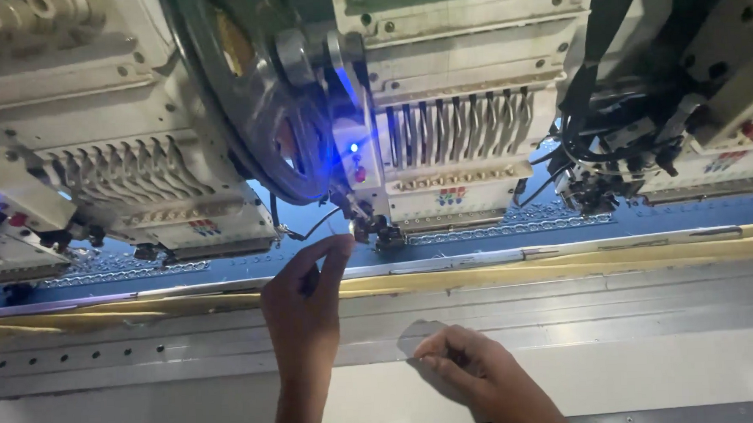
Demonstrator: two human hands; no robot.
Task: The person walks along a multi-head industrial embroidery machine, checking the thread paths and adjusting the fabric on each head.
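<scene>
Left hand (307, 278) is raised at frame centre, fingertips pinched, apparently on a thread, below the needle (362, 229). Right hand (459, 360) is rested curled on the rail (610, 328) at lower centre as a brace; nothing held is visible.

Small multicoloured logo sticker (451, 195) on the middle white embroidery head's front, a similar sticker (204, 227) on the left head, another (726, 161) on the right head

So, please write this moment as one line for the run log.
left hand: fingertips raised to needle area of embroidery head | right hand: resting on metal table rail | blue fabric: under heads
</scene>
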